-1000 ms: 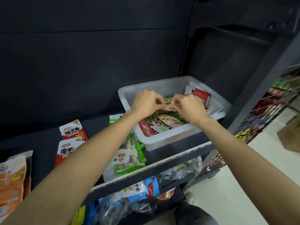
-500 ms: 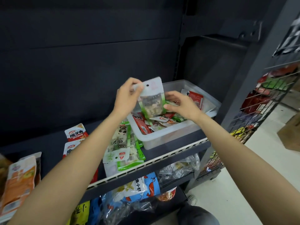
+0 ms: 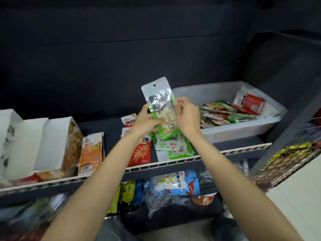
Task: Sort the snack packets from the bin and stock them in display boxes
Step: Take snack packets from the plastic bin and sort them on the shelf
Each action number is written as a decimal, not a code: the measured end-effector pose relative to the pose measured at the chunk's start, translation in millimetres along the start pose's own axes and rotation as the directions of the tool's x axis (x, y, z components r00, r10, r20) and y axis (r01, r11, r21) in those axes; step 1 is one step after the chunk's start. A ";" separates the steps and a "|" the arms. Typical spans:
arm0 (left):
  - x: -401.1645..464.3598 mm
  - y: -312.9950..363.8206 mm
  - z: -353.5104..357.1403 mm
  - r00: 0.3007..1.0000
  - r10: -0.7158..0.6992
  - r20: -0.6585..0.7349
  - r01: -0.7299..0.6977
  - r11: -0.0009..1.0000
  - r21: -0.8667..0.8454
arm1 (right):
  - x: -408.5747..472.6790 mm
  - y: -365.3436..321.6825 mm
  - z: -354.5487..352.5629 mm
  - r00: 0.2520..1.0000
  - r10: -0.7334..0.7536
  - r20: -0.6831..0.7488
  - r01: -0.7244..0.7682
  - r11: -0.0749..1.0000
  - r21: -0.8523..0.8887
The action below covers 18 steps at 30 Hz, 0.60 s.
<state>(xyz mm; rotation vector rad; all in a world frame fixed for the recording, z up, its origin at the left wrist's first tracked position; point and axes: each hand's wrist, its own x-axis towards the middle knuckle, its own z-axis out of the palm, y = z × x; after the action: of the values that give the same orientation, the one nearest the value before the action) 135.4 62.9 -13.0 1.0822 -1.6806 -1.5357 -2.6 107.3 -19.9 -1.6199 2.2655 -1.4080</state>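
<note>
A: What is being held?

B: A green-edged snack packet (image 3: 162,108), clear-fronted with pale pieces inside and a white top with a hang hole, is held upright above the shelf (image 3: 225,150). It is pinched by the left hand (image 3: 145,121) and the right hand (image 3: 186,116).

A: And the bin?

B: The translucent bin (image 3: 234,131), filled with red and green packets, is seen just to the right.

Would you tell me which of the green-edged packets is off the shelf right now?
The green-edged packet held upright between both hands; the other green-edged packets lie flat on the shelf beneath.
</note>
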 end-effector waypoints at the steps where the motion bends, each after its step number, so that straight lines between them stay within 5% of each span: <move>1: 1.3 -8.4 -0.6 0.999 -0.015 -0.031 0.015 1.000 0.007 | -7.2 0.0 9.8 0.999 -0.029 0.022 0.029 1.000 -0.010; 5: 19.8 -33.5 6.0 0.992 -0.067 -0.104 0.071 0.997 0.038 | -30.5 18.1 36.8 0.950 -0.094 0.297 0.151 0.973 -0.175; 7: 32.5 -47.0 11.8 0.998 -0.026 -0.054 0.040 0.957 0.286 | -36.1 34.7 41.8 0.893 -0.059 0.446 0.241 0.900 -0.362; 9: 36.9 -57.0 18.4 1.000 0.015 0.019 -0.024 0.781 0.624 | -35.8 52.2 45.3 0.820 0.003 0.572 0.340 0.802 -0.492; 12: 32.3 -64.7 22.7 0.995 0.089 0.048 -0.091 0.573 0.815 | -26.2 62.5 51.1 0.797 0.055 0.601 0.380 0.727 -0.571; 18: 26.9 -78.1 11.6 0.993 0.001 0.120 -0.100 0.561 0.822 | -0.9 54.8 80.4 0.823 0.136 0.552 0.306 0.713 -0.631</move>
<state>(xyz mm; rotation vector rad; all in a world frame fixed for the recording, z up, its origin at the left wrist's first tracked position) 125.4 45.6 -94.0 1.3747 -2.5982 -0.6885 -4.1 59.2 -104.4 -1.9635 2.4363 0.0899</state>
